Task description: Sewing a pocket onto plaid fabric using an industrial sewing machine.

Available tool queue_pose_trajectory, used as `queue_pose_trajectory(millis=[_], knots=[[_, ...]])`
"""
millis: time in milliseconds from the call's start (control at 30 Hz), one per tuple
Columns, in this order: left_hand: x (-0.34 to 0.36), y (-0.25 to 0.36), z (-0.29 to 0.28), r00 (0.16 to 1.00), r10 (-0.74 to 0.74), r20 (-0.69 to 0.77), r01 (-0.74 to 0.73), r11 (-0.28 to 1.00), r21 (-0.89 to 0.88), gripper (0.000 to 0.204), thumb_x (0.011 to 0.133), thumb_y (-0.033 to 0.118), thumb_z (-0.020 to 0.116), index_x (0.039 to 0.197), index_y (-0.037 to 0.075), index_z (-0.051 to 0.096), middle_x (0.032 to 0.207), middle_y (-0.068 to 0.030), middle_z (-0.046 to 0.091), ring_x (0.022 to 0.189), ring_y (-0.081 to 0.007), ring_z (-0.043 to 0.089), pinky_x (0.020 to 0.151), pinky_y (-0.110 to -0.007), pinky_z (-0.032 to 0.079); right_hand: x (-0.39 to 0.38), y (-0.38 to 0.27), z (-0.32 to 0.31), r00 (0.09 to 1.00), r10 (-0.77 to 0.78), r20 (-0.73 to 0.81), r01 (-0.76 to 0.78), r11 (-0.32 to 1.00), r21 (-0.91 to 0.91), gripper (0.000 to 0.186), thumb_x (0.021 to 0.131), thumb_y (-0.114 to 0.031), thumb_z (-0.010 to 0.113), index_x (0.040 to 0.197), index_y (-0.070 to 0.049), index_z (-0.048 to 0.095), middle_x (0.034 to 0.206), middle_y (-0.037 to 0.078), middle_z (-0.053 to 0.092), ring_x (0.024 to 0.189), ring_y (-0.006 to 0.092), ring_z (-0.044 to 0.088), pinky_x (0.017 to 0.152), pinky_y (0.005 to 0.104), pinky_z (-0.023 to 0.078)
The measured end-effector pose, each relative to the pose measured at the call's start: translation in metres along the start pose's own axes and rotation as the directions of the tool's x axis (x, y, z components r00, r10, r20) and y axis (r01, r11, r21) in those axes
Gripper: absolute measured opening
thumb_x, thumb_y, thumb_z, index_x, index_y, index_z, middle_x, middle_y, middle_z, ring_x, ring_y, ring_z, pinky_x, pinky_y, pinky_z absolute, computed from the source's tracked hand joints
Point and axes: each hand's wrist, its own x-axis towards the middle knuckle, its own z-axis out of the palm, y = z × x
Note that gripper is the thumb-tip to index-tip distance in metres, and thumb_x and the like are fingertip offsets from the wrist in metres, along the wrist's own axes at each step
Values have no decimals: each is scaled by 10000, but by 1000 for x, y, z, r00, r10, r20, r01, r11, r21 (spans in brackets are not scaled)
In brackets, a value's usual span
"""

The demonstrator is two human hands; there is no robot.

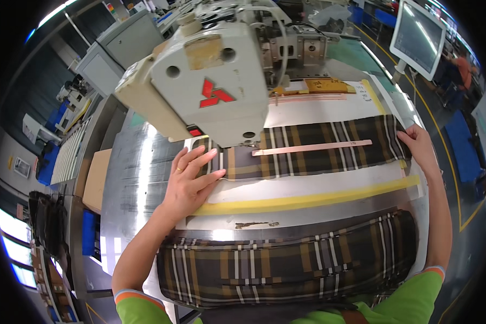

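Note:
A dark plaid fabric strip (308, 159) lies across a white, yellow-taped template board (318, 194) below the sewing machine head (200, 92). A narrow pink strip (329, 146) rests on the fabric. My left hand (191, 181) is open, fingers spread on the fabric's left end beside the machine head. My right hand (416, 143) pinches the fabric's right end. A folded pile of the same plaid cloth (291, 259) lies near me at the table's front.
A monitor (413, 38) stands at back right, with a seated person (459, 75) beyond. A cardboard box (96, 178) sits left of the metal table (121, 189). Grey cabinets and equipment (119, 46) stand at back left.

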Motion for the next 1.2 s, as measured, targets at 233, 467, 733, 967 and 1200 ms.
queue_pose_trajectory(millis=[233, 467, 733, 967, 1200], knots=[[4, 15, -42, 989, 125, -82, -111, 981, 158, 283, 791, -57, 667, 1057, 23, 725, 1033, -98, 722, 1010, -313, 669, 1054, -563, 451, -58, -42, -54, 978, -29, -207, 6, 994, -109, 264, 884, -215, 761, 852, -2, 607, 731, 86, 622, 681, 170, 579, 629, 338, 462], [94, 185, -41, 735, 678, -22, -627, 667, -402, 262, 739, 37, 767, 995, 53, 712, 1068, -124, 710, 950, -286, 665, 851, -469, 565, -200, 85, -219, 884, 217, -414, -265, 962, -59, 195, 862, -63, 728, 1029, 12, 661, 932, 69, 711, 904, 127, 660, 815, 277, 517], [108, 346, 25, 260, 951, -169, -852, 144, -503, 391, 871, 167, 600, 1204, -23, 672, 1130, -162, 672, 992, -269, 599, 945, -410, 501, -366, 234, -283, 683, 387, -620, -650, 709, -274, 334, 798, -1, 628, 1132, -1, 644, 1086, 166, 736, 1054, 334, 695, 945, 385, 519], [121, 347, 13, 120, 993, 0, -837, 101, -538, 402, 921, 194, 547, 1256, -10, 637, 1192, -149, 649, 1042, -271, 593, 973, -416, 475, -381, 301, -252, 545, 516, -661, -835, 271, -478, 560, 863, -117, 667, 1391, -99, 480, 1307, 173, 604, 1219, 350, 592, 968, 455, 515], [107, 260, -39, 736, 594, 325, -382, 761, -525, 580, 670, 181, 913, 1182, 33, 683, 1114, -121, 621, 949, -303, 626, 792, -396, 538, -260, 159, -194, 727, 201, -656, -155, 980, 128, 368, 942, -221, 720, 1271, -70, 654, 1122, 74, 685, 950, 153, 655, 842, 315, 538]])
